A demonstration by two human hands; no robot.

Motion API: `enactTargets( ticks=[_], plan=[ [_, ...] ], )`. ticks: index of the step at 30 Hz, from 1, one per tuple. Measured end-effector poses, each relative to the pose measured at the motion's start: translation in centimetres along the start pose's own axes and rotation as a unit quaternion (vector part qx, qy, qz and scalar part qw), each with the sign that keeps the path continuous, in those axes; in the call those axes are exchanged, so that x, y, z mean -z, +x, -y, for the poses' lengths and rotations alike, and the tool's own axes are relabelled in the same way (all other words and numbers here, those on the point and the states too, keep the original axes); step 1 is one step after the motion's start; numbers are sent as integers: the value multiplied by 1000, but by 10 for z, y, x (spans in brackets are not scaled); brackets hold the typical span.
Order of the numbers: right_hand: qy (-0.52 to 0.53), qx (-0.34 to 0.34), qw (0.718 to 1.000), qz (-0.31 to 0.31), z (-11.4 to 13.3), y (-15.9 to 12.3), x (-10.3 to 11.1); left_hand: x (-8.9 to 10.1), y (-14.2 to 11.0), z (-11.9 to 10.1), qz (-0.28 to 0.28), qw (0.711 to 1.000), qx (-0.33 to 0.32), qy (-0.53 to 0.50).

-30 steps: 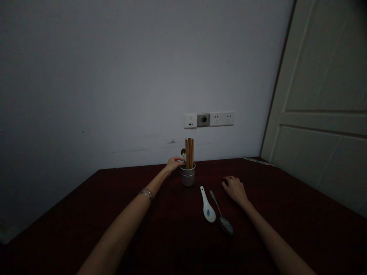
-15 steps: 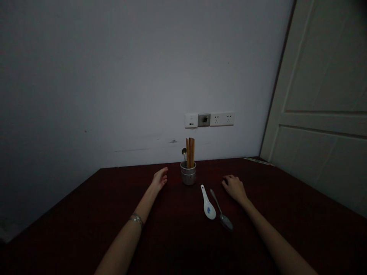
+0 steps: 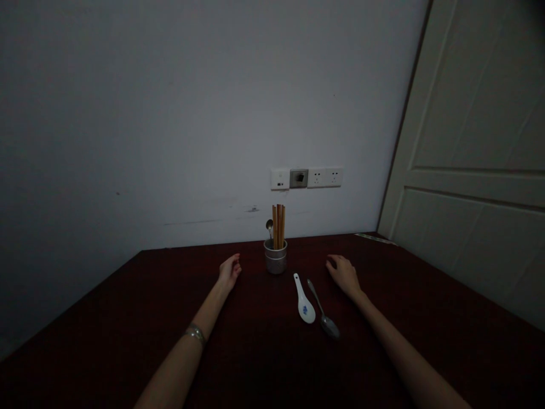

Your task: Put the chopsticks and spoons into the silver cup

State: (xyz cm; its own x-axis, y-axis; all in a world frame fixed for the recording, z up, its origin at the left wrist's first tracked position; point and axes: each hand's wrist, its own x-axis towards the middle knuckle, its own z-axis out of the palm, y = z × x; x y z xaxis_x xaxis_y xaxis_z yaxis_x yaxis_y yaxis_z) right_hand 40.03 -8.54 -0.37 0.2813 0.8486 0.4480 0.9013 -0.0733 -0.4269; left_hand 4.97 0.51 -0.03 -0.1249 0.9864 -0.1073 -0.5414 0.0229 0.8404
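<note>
Drawn back, our left hand [image 3: 230,271] looks loose and empty, like our right hand [image 3: 344,276]. Between them stands the metal cup [image 3: 276,263]; careless bumps could spill its chopsticks [image 3: 279,228] and small spoon [image 3: 269,225].

wall [image 3: 191,113]: pale, dark scuffs [image 3: 252,209] low down
sockets [image 3: 325,177]: two, white, side by side
grey plate [image 3: 298,178]: just beside the sockets
door [image 3: 468,227]: panelled, at the right
counter [image 3: 128,307]: dark red, against the wall

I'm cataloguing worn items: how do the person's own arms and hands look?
No glove shows on the left hand or right hand, no sleeve on the left forearm or right forearm. A shiny, silver-coloured, metal-looking bracelet, perhaps several bands, circles the left forearm; none shows on the right.
</note>
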Motion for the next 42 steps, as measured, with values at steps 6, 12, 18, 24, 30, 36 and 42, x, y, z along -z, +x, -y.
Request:
enactTargets(
  ticks=[6, 12, 18, 24, 30, 36, 42],
  plan=[
    [279, 11, 958, 66, 34, 18, 10, -3, -5, -1, -20, 1000, 2, -16],
    [364, 13, 902, 233, 63, 4, 3, 0, -6, 0, -20, 1000, 6, -9],
    [345, 23, 903, 254, 67, -5, -4, 1, -5, 1, -10, 1000, 8, -5],
    [351, 4, 886, 303, 67, -8, -12, 1, -5, 2, 5, 1000, -1, 1],
    [395, -17, 859, 326, 66, -10, -17, -1, -10, -1, -5, 1000, 1, 28],
    [401, -33, 851, 339, 67, -11, -17, -1, -10, 0, 3, 1000, -2, 21],
    [418, -40, 839, 346, 68, -11, -15, -2, -10, -1, -9, 1000, -1, 29]
  ],
)
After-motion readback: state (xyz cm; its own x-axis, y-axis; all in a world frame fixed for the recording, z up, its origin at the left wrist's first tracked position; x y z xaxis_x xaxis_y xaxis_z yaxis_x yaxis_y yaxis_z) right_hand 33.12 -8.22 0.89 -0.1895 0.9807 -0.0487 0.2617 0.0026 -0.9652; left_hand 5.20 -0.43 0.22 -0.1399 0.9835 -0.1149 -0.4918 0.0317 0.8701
